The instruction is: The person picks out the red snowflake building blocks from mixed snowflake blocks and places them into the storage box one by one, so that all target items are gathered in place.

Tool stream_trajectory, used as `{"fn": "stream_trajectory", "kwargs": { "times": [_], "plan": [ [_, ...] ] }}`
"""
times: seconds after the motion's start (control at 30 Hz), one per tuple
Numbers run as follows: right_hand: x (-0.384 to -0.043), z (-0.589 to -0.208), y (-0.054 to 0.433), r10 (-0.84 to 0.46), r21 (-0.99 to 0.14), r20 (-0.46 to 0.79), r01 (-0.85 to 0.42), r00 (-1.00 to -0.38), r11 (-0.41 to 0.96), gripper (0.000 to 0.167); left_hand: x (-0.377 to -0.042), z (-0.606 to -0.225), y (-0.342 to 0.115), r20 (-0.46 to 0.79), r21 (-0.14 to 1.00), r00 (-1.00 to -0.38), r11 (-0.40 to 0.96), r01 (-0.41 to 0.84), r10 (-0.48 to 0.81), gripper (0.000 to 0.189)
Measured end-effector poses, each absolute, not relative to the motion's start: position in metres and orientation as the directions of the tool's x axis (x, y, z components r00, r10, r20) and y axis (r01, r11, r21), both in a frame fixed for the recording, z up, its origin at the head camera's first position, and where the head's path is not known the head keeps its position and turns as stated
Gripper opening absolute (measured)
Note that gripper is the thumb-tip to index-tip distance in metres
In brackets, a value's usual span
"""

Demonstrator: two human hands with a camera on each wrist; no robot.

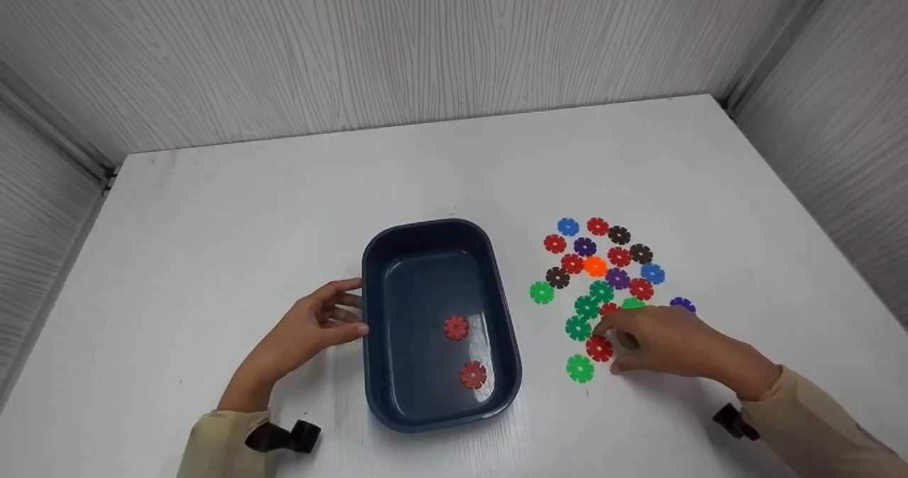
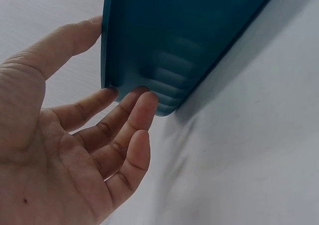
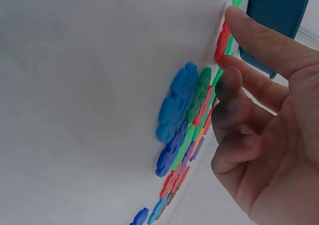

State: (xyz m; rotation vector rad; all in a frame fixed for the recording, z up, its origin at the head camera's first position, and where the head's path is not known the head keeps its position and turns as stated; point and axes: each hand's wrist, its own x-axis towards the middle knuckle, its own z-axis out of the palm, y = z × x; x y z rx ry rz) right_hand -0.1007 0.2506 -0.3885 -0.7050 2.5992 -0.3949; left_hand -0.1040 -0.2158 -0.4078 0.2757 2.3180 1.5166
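Observation:
A deep dark-blue plastic tray (image 1: 390, 414) sits mid-table with two red notched interlocking discs (image 1: 456, 328) inside it. My left hand (image 1: 312, 325) is at its left side, thumb and fingertips against the outer wall (image 2: 144, 50). My right hand (image 1: 663, 343) is low over the near part of a spread of coloured discs. Its thumb (image 3: 259, 35) and index finger stand on either side of a red disc (image 1: 599, 349) that lies flat on the table. The other right fingers are bent in toward the palm.
Beyond the right hand lie several notched discs, among them an orange disc (image 1: 594, 266), a black disc (image 1: 557, 277) and a purple disc (image 1: 617, 278). A light-green disc (image 1: 579, 369) lies nearest the front. Wood-grain panels (image 1: 425, 45) border the white table (image 1: 248, 201).

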Motion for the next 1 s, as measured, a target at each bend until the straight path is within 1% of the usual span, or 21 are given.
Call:
{"fn": "stream_trajectory", "kwargs": {
  "times": [0.17,0.43,0.67,0.87,1.0],
  "plan": [
    [-0.0987,-0.39,0.2477,-0.531,-0.339,-0.287,-0.434,-0.797,0.835,0.036,-0.105,-0.4071,-0.2153,-0.187,0.911,-0.916,0.411,-0.027,0.355,0.067],
    [-0.0963,-0.3936,0.2443,-0.54,-0.295,-0.256,-0.467,-0.802,0.834,0.038,-0.1039,-0.406,-0.2153,-0.188,0.916,-0.915,0.401,-0.032,0.356,0.068],
    [-0.0934,-0.3971,0.2431,-0.545,-0.303,-0.23,-0.472,-0.806,0.827,0.037,-0.1031,-0.4059,-0.2167,-0.186,0.914,-0.915,0.406,-0.027,0.359,0.067],
    [-0.0925,-0.3972,0.2412,-0.568,-0.304,-0.196,-0.501,-0.799,0.81,0.033,-0.1039,-0.4067,-0.2173,-0.188,0.916,-0.91,0.4,-0.027,0.369,0.068],
    [-0.0923,-0.3979,0.2419,-0.569,-0.299,-0.203,-0.503,-0.797,0.811,0.033,-0.1044,-0.4081,-0.2169,-0.184,0.917,-0.91,0.397,-0.023,0.371,0.069]
  ]
}}
